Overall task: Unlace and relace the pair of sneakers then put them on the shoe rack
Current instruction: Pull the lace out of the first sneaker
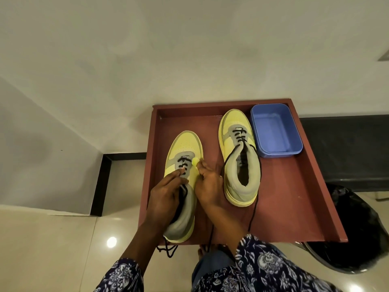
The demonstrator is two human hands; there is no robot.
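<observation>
Head view, hands (187, 186) apparently pinching near sneaker (182, 152) laces

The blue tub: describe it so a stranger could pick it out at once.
Find the red-brown tray against the white wall; two yellow sneakers lie in it. The blue tub sits in its far right corner, right beside the right-hand sneaker. It is the only blue, box-shaped thing there, open-topped with nothing visible inside.

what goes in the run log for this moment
both hands on left sneaker laces | right sneaker partly laced, untouched | blue tub beside it
</observation>
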